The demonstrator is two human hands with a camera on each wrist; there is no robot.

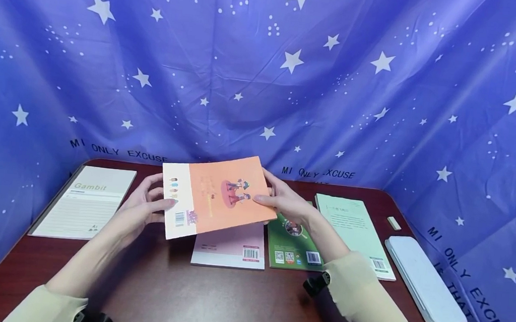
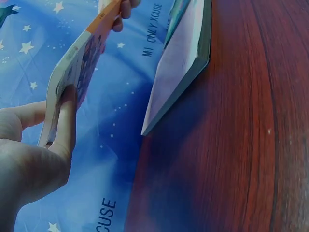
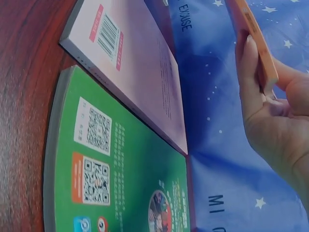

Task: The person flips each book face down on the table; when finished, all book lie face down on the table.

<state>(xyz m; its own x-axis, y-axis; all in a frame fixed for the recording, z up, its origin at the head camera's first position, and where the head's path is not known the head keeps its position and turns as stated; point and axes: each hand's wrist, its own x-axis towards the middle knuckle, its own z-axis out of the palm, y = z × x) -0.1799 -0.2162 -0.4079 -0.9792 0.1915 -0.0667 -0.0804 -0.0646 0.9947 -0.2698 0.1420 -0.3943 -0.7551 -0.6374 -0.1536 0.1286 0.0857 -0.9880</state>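
An orange book (image 1: 219, 196) with a white strip, small cartoon figures and a barcode is held up above the table, turned sideways. My left hand (image 1: 138, 207) grips its white end, thumb on the cover facing me and fingers behind. At the opposite end my right hand (image 1: 288, 201) pinches the orange edge, thumb in front. Beneath it a pink book (image 1: 229, 252) lies on the table, its upper part hidden by the held one. To the right of that rests a green book (image 1: 294, 242), partly covered by my right hand and forearm.
A white Gambit notebook (image 1: 84, 203) lies at the table's left. Toward the right are a pale green book (image 1: 354, 229), a white eraser (image 1: 394, 223) and a light blue case (image 1: 426, 283). Behind the dark red wooden table (image 1: 210, 299) hangs a blue star-patterned curtain (image 1: 247, 69).
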